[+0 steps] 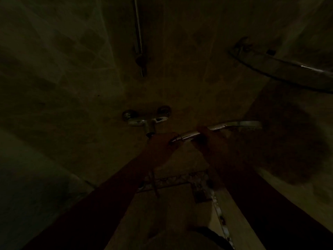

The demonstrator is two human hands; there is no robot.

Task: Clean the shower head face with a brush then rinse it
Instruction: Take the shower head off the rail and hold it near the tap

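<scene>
Right hand [207, 139] and, seemingly, left hand [162, 143] grip the shower head [234, 124] beside the tap [146, 121]

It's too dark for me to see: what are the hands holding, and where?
Both grip the shower head by its handle: left hand at the hose end, right hand further along.

No text, label, brand, number or sign can be read anywhere in this very dark view. The chrome surfaces and the tiled walls carry no legible marking in the dim light.
</scene>
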